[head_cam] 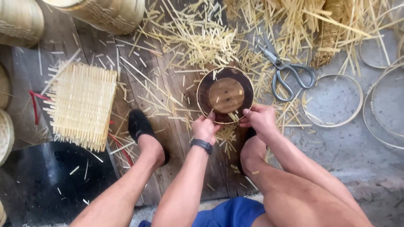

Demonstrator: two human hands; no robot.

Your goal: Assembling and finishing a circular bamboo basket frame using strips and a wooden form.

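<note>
A round dark wooden mould [225, 95] with a thin bamboo hoop around its rim stands on the floor boards between my feet. My left hand [205, 128], with a dark band on its wrist, grips the near left edge of the mould and hoop. Gripping the near right edge is my right hand [259, 119]. Both thumbs press on the rim. A lighter wooden disc forms the centre of the mould.
Grey scissors [286, 72] lie just right of the mould. A woven bamboo mat [82, 104] lies at left. Bamboo hoops [333, 100] rest at right. Loose bamboo strips [198, 38] cover the floor beyond. Woven baskets [107, 14] stand at top left. My foot in a black shoe [141, 126].
</note>
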